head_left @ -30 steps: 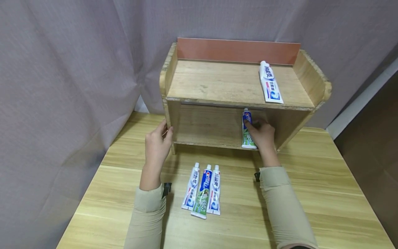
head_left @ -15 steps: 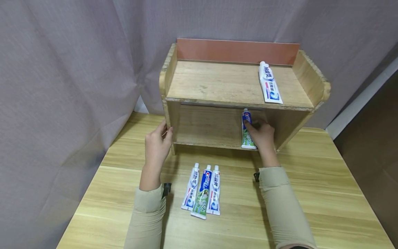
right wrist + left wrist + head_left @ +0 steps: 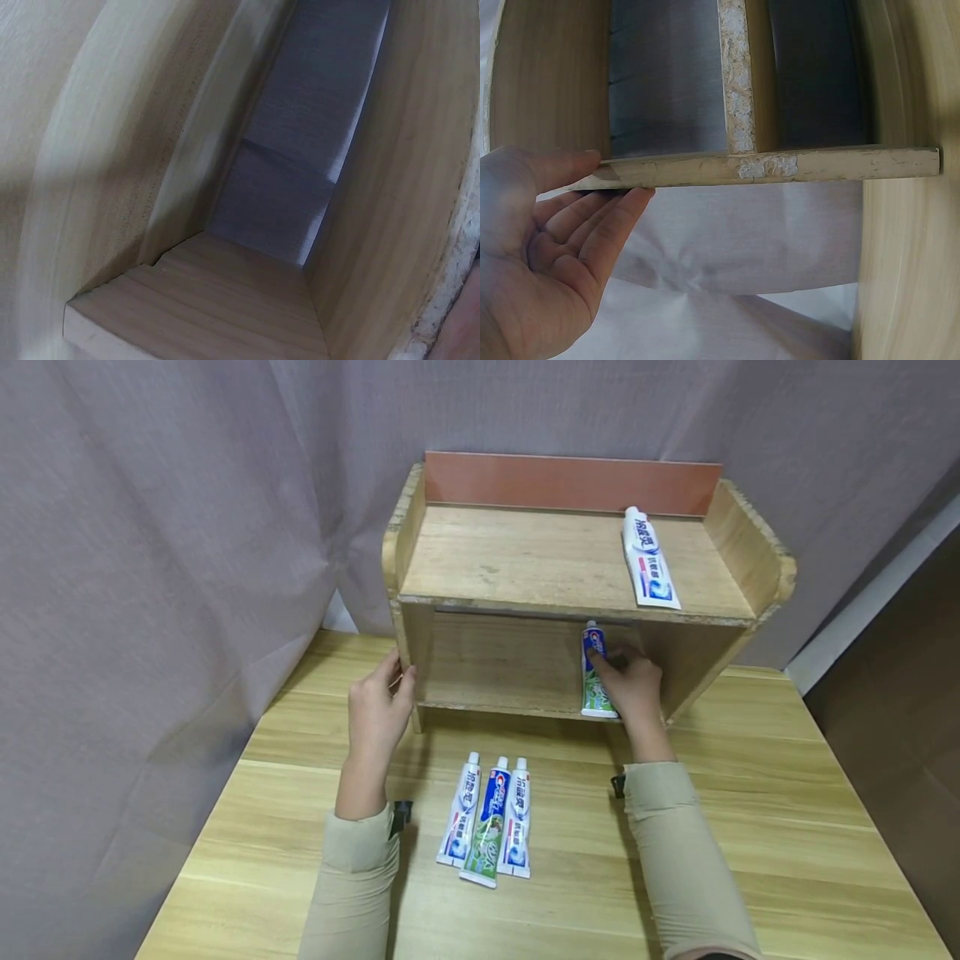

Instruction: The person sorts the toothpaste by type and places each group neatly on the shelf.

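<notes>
In the head view a wooden two-tier shelf (image 3: 495, 556) stands at the back of the table. My left hand (image 3: 377, 714) pinches its left side panel (image 3: 697, 169) between thumb and fingers, as the left wrist view shows up close. Inside the lower tier my right hand (image 3: 636, 689) holds a blue-and-green toothpaste tube (image 3: 595, 697), thumb across it, its cap toward the back and its flat end at the front edge. The right wrist view shows only a sliver of skin at its edge. A white toothpaste tube (image 3: 649, 560) lies on the upper tier, right side.
Three more tubes lie on the table in front of the shelf: a white toothpaste tube (image 3: 461, 814), a blue-and-green one (image 3: 487, 839) overlapping its neighbours, and another white one (image 3: 517, 822). A grey curtain (image 3: 187, 527) hangs behind the wooden table (image 3: 277, 852).
</notes>
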### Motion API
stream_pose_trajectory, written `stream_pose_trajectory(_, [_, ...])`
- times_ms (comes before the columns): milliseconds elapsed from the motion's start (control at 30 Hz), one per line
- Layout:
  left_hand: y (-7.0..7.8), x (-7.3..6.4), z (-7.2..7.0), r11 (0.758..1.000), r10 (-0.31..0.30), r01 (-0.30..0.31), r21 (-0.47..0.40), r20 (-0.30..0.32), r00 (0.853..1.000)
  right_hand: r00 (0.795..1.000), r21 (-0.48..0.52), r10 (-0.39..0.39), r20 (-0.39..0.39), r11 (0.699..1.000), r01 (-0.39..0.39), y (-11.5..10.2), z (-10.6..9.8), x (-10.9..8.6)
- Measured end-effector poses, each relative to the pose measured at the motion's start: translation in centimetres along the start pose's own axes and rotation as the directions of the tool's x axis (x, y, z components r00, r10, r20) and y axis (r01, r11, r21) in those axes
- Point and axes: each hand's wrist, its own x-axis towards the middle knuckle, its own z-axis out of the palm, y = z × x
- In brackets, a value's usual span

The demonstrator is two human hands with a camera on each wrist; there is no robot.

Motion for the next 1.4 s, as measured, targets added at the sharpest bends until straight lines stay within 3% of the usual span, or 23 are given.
stream_pose_trajectory(733, [0.01, -0.01, -0.11, 1.000, -0.003, 0.003, -0.009, -0.016, 1.000, 1.000, 0.026, 0.016, 0.000, 1.000, -0.016, -0.65, -0.15, -0.08])
stream_pose_trajectory(1000, [0.21, 0.00, -0.11, 1.000, -0.004, 0.004, -0.013, -0.005, 1.000, 0.998, 0.022, 0.036, -0.050, 0.999, -0.035, -0.40, -0.27, -0.12])
stream_pose_trajectory(1400, [0.07, -0.04, -0.04, 1.000, -0.021, 0.021, -0.007, 0.002, 1.000, 0.996, 0.047, 0.061, -0.066, 0.997, -0.057, -0.24, -0.52, -0.97])
